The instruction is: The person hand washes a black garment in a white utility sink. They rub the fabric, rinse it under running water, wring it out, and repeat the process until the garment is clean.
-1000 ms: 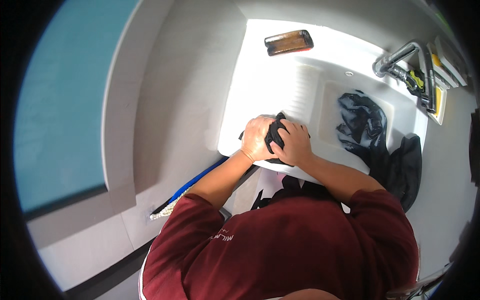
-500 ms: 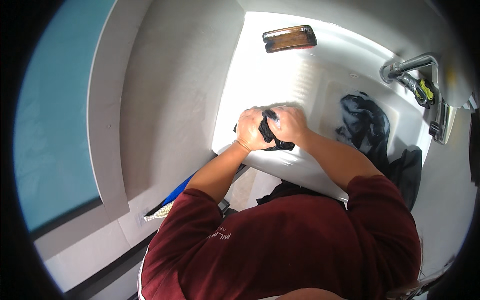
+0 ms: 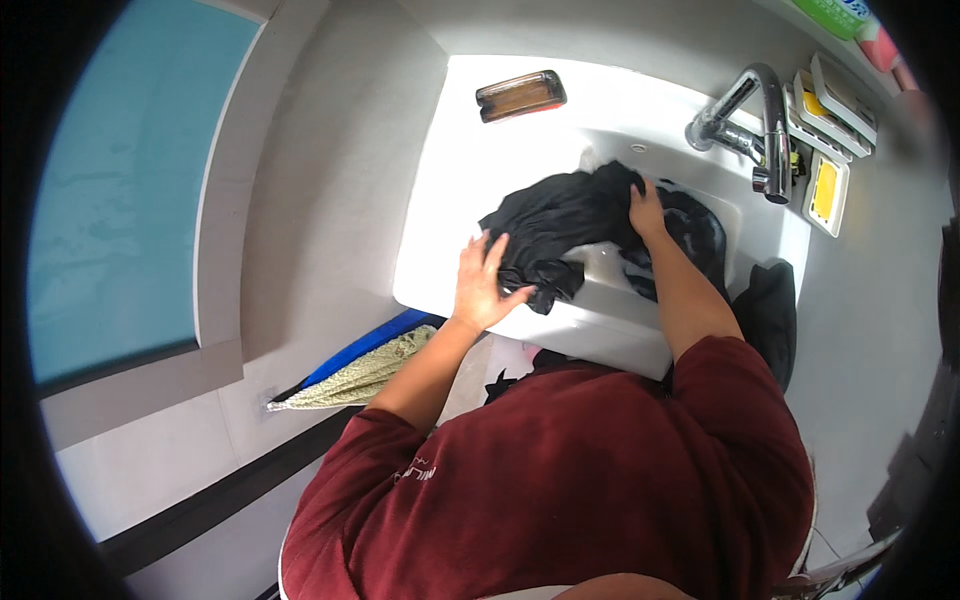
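Leaning over a white sink (image 3: 450,200), the person has both hands on a black cloth (image 3: 560,225) that lies bunched across the sink's flat left part and over the edge of the basin; the left hand (image 3: 482,285) lies flat and spread, fingers (image 3: 497,252) open, pressing the cloth's left end near the front rim, with a dark flap hanging just beside the thumb; the right hand (image 3: 647,208) is curled over the cloth's upper right end, its grip closed on a fold of the fabric at the basin's edge; more dark fabric (image 3: 700,235) sits wet in the basin just beyond that hand, and whether it is the same piece I cannot tell; another dark piece (image 3: 768,310) hangs over the sink's right front corner; a chrome tap (image 3: 755,110) arches over the basin from the right; a brown brush (image 3: 520,95) lies on the sink's back left ledge, well apart from the hands; soap dishes (image 3: 830,190) stand to the right of the tap, one holding something yellow; a green rag (image 3: 365,375) and a blue strip (image 3: 365,345) hang at the wall below the sink's left side; the person wears a maroon shirt (image 3: 580,480).
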A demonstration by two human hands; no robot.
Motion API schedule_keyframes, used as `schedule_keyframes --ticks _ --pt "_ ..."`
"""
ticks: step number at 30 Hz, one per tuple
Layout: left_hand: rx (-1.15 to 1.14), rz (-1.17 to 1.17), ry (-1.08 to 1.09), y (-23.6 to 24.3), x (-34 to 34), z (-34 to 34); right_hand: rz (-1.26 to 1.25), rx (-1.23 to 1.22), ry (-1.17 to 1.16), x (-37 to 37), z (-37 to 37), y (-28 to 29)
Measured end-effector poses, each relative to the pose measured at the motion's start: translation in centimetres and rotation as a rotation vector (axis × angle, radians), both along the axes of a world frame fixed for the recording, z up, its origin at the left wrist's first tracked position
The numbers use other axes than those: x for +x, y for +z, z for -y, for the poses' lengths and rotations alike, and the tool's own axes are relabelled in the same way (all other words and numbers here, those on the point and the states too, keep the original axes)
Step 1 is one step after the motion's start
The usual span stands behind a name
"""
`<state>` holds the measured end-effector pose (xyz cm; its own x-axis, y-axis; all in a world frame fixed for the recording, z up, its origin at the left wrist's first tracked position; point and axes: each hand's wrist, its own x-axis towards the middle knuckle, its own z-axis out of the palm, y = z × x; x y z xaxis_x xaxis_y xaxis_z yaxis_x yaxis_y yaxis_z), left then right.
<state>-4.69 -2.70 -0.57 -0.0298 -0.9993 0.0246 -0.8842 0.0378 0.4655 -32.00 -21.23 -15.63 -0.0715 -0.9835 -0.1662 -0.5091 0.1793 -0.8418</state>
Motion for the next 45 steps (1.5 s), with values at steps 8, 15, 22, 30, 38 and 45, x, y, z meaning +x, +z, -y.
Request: schedule_keyframes --ticks 8,15,22,30,38,45 --pt "0.493 0.202 -0.364 -6.9 -14.4 9.3 -0.593 0.005 0.229 -11.4 -2.2 0.6" --pt "0.056 0.075 -0.383 -13.5 -15.0 11.3 -0.642 -0.17 0.682 -7.4 -9.4 4.1" --pt "0.176 0.077 -0.422 -13.5 -16.3 14.2 -0.745 -0.05 0.857 -8.5 -4.4 1.0" --pt "0.615 0.115 -0.263 -9.0 -17.3 22.0 -0.609 0.051 0.736 -13.2 5.8 -7.2" --pt "0.248 0.097 -0.45 -7.4 -12.4 18.2 -0.297 0.487 -0.053 -12.7 4.1 4.9" --pt "0.156 -0.226 -0.27 -12.0 -15.7 10.9 -0.362 -0.413 0.506 -6.3 -7.0 4.2"
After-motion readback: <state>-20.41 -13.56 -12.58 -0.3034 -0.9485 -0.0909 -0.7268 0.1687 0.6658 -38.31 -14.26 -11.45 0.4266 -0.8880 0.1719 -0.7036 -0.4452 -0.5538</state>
